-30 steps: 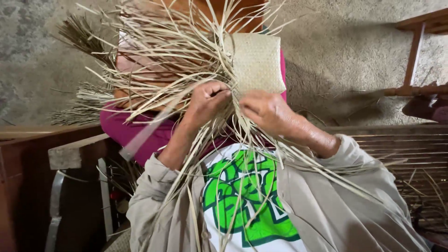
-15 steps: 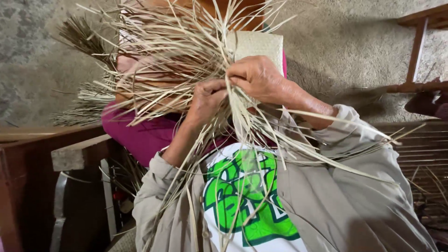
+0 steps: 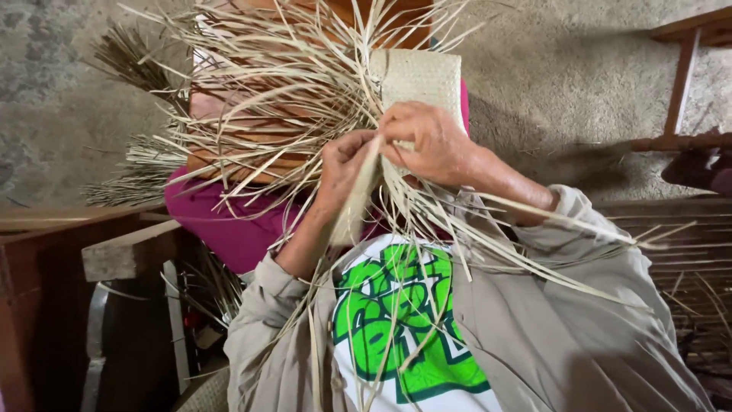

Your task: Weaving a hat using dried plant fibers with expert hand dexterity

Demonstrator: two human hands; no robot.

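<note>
Both hands up close at the edge of a half-woven straw piece. Left hand (image 3: 343,164) has its grip closed around a flat pale strip (image 3: 354,202) that runs down from the weave toward the chest, fingers curled over it, probably to keep that strand taut and apart from the rest. Right hand (image 3: 431,141) sits just beside it, touching the same spot, fingers pinched shut on the strands where they leave the finished part; exactly which strand it has I cannot tell, the fingers cover it. Woven panel (image 3: 419,76) is directly above the right hand, tight flat pale weave, held up off the lap, resting against the orange and magenta cloth (image 3: 229,229) behind it. Loose straw ends (image 3: 259,99) fan out left and upward from the panel, unwoven, and more long ones trail down right over the grey jacket sleeve (image 3: 579,305) and the white shirt with a green print (image 3: 389,320). No worktop in use; the piece is carried by the hands and body. Floor (image 3: 549,84) is rough grey concrete. Dark wooden furniture (image 3: 46,290) lower left, a wooden frame leg (image 3: 679,84) upper right, more slatted wood at the right edge. Another bundle of straw (image 3: 126,61) lies on the floor upper left.
</note>
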